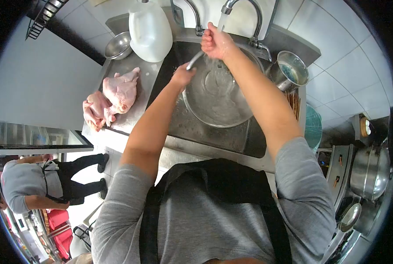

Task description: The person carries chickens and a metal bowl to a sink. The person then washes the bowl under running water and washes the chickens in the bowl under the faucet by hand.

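Grey is what I notice first: a heathered shirt (207,229), well back from the fingers (208,42). Its short left sleeve (124,189) and right sleeve (295,163) end near the elbows, creased and rather loose. Over it sits a matt black apron (220,180), its bib nearer the fingers than the grey chest. Wide black straps, left strap (149,220) and right strap (281,220), run back from it, away from the fingers. Both forearms (260,90) are bare from sleeve to fingers.
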`<state>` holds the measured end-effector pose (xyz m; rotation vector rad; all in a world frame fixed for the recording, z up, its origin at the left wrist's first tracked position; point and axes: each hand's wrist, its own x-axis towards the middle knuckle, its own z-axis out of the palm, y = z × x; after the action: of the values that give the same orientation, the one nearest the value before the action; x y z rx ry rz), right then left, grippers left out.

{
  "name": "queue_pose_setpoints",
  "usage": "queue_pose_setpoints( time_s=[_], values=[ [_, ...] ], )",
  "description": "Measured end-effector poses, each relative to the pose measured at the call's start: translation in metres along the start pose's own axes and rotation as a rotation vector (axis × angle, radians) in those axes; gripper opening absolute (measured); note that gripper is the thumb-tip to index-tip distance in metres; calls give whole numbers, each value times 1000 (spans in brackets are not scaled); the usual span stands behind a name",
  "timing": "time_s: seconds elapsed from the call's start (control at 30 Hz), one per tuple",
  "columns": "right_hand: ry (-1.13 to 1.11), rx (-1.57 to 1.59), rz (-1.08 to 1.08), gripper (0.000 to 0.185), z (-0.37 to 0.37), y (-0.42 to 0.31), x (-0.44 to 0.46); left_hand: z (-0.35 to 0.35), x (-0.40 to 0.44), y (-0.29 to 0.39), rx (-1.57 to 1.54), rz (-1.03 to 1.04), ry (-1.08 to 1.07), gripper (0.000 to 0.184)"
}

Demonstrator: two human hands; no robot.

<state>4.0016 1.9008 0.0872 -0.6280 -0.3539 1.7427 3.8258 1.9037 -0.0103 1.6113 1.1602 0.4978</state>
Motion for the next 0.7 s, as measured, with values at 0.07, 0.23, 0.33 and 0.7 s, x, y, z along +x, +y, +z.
queue_pose_setpoints(
  time_s=[0.07, 0.23, 0.33, 0.7],
  values=[
    [23, 35, -33, 37, 15, 6, -3, 15, 2, 36, 413, 181, 23, 35],
    [-150, -236, -204, 35, 19, 4, -13, 54, 16, 69, 907, 489, -1, 27],
    [84, -881, -412, 34, -6, -15, -24, 16, -19, 105, 936, 449, 2, 37],
    [67, -1156, -291, 25, 4, -7, -16, -68, -64, -12, 352, -77, 454, 37]
  ],
)
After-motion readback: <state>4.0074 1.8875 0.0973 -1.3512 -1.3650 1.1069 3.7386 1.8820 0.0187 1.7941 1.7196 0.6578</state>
